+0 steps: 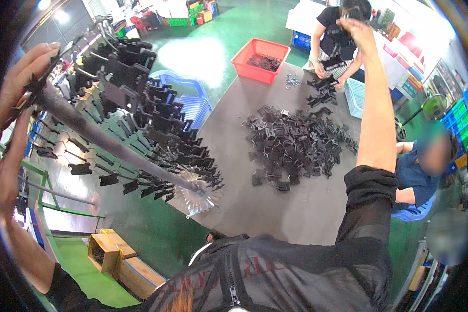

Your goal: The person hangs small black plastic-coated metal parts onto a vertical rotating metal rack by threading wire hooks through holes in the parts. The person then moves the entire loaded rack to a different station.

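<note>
At the far left my left hand (11, 125) is raised beside the top of a grey pole (109, 140). Its thumb and fingers close around a dark piece (39, 86) that looks like a black clip, partly hidden by the fingers. Rings of wire arms around the pole carry many black plastic clips (122, 86). A toothed metal disc (195, 195) surrounds the pole's lower end. My right arm reaches up on the right, and my right hand (358, 34) is lifted high, fingers loosely stretched leftward, with nothing visible in them. It overlaps a co-worker behind it.
A grey table (229, 145) bears a heap of black clips (296, 145), small metal parts (292, 80) and a red bin (260, 60). One co-worker (333, 41) handles clips across it; another (418, 166) sits right. Blue baskets (195, 106) and cardboard boxes (106, 252) stand around.
</note>
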`<state>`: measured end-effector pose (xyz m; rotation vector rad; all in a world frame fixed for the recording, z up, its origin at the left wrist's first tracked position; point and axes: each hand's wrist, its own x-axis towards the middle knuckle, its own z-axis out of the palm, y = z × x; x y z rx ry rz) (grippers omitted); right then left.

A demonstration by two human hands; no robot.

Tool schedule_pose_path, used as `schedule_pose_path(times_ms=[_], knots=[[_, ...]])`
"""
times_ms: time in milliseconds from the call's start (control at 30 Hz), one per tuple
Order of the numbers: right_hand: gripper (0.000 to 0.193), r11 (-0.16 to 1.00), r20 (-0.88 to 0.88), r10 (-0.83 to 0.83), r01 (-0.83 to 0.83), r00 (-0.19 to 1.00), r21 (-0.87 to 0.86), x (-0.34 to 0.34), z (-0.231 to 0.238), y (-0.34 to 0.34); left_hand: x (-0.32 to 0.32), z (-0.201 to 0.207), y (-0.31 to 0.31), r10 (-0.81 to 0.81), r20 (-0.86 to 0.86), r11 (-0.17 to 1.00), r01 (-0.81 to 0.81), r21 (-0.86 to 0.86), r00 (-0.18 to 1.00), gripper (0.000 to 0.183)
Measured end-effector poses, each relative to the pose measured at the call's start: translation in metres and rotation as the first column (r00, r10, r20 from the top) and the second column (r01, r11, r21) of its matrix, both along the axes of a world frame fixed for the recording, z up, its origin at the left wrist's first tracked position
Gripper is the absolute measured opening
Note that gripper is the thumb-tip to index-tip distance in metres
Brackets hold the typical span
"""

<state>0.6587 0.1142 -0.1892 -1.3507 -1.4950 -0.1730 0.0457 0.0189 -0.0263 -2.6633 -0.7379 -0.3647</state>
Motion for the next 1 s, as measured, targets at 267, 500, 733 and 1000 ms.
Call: schedule_pose_path(times_ms=[267,500,733,1000], knots=[[0.032,0.441,0.546,-0.485,0.73,0.683,-0.522,0.027,-0.182,-0.005,0.015,-0.007,-0.018,0.03,0.047,0.999,-0.027,-0.045,0.998,0.052],[0.014,0.999,-0.014,-0.026,0.026,1.0,0.033,-0.262,-0.01,-0.063,0.022,0.005,-0.021,0.049,-0.074,0.995,-0.042,0.093,0.996,0.049],[0.014,0.881,0.012,0.312,-0.294,0.95,0.371,-0.41,0.048,-0.11,0.019,-0.003,-0.014,0.065,0.008,0.994,-0.065,0.087,0.998,0.04],[0.011,0.908,-0.109,0.366,-0.329,0.924,0.258,-0.449,0.06,-0.096,0.021,0.0,-0.025,0.129,-0.016,0.99,-0.128,0.055,0.992,0.04]])
